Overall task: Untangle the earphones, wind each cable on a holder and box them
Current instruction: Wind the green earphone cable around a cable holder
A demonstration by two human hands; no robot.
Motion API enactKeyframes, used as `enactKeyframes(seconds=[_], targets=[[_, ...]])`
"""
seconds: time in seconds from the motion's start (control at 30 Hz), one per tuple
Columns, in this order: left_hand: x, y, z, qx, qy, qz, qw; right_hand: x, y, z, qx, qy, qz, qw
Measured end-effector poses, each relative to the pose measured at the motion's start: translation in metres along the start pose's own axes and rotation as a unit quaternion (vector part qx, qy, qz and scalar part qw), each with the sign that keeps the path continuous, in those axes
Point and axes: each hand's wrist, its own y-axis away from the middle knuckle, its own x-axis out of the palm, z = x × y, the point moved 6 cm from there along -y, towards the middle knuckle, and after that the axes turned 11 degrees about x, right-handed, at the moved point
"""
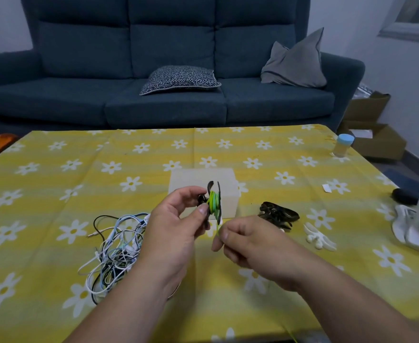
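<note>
Cable tangle (114, 246) left of the box (198, 177), holders (277, 215) right, all on the table (154, 149)

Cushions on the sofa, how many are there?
2. A patterned cushion lies flat on the middle seat of the sofa, and a grey cushion stands slumped against the backrest at the picture's right end. No others show.

The single head-worn camera looks forward and down — close over the table (55, 169).
</note>
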Motion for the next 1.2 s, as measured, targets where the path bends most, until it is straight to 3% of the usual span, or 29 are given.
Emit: enactKeyframes(seconds=[0.27,0.43,0.6,0.73,1.07,1.2], targets=[[-0.002,0.000,0.000,0.031,-0.070,0.003,0.997,0.008,0.008,0.008,-0.029,0.038,0.024,0.999],[0.007,0.004,0.007,-0.042,0.053,0.020,0.997,0.007,0.009,0.005,-0.020,0.086,0.000,0.996],[0.002,0.003,0.005,-0.006,-0.042,0.032,0.999,0.008,0.015,0.016,-0.049,0.078,0.024,0.995],[-0.001,-0.001,0.000,0.023,-0.102,0.051,0.993,-0.003,0.018,0.020,-0.081,0.048,-0.019,0.995],[0.010,0.003,-0.001,0.035,-0.189,0.139,0.972,-0.046,0.014,0.019,-0.086,-0.171,-0.125,0.973],[0.019,0.010,0.000,0.006,-0.155,0.197,0.968,-0.063,0.014,0.012,-0.064,-0.149,-0.200,0.966]])
